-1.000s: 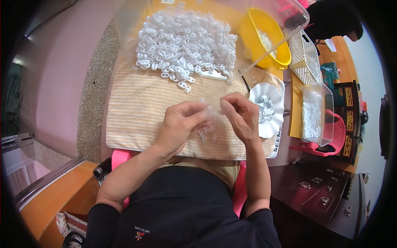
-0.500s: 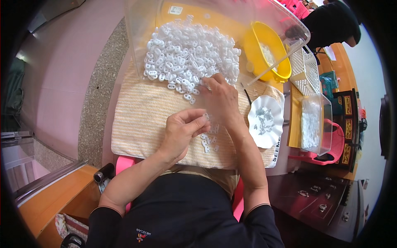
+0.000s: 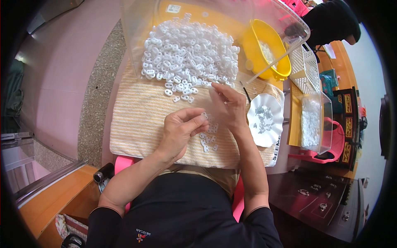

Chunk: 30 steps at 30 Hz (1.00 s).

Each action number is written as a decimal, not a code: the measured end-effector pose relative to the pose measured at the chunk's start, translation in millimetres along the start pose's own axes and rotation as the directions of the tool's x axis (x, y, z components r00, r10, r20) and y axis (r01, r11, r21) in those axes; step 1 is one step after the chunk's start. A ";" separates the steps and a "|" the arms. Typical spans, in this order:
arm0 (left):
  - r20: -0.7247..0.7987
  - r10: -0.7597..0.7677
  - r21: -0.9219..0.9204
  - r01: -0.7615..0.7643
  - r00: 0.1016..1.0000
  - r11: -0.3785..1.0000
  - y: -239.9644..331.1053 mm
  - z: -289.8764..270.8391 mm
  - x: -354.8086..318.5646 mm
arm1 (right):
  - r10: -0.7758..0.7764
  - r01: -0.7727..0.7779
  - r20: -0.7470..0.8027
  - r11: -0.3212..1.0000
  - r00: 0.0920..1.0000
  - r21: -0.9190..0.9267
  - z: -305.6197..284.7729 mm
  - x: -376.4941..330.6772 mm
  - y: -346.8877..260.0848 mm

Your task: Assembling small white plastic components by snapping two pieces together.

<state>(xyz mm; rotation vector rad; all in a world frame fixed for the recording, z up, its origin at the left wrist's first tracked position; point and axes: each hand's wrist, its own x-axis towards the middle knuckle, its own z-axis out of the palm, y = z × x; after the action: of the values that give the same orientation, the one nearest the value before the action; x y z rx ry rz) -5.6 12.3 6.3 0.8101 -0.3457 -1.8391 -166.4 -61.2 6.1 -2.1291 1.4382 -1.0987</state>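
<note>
A big heap of small white plastic pieces [image 3: 188, 56] lies at the far end of a striped beige cloth [image 3: 136, 124], spilling from a tipped clear plastic bin [image 3: 140, 25]. My left hand [image 3: 180, 132] pinches one white piece [image 3: 204, 115] between thumb and forefinger. My right hand [image 3: 227, 105] reaches forward to the near edge of the heap, fingers curled over some pieces; what it grips is hidden. Several loose white pieces [image 3: 208, 140] lie on the cloth between my hands.
A white scalloped plate [image 3: 264, 120] with small metal parts sits to the right. Behind it are a yellow bowl [image 3: 264, 51], a white basket [image 3: 304, 68] and a clear box of white parts [image 3: 314, 124]. Another person [image 3: 331, 20] is at the far right.
My right hand moved from beside the left hand forward to the heap's edge and drew slightly back. My left hand stayed over the cloth holding a piece.
</note>
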 end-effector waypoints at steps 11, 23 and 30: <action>-0.025 0.022 0.016 -0.021 0.999 1.000 0.2 3.0 -1.2 | 0.448 -0.504 0.264 0.587 0.854 0.634 -25.5 -17.4 -8.1; -0.019 0.005 0.011 -0.005 1.000 1.000 -0.6 3.1 -1.2 | 0.474 -0.556 0.329 0.493 0.817 0.670 -28.1 -38.1 -19.9; -0.008 0.009 0.015 -0.008 1.000 1.000 -1.2 3.7 -1.4 | 0.485 -0.564 0.325 0.507 0.812 0.652 -27.3 -41.8 -21.3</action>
<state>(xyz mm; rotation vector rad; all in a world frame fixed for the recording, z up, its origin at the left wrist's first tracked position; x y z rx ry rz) -8.6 13.5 8.9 0.8246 -0.3580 -1.8270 -181.5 -11.1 20.5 -1.0447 1.1765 -1.0378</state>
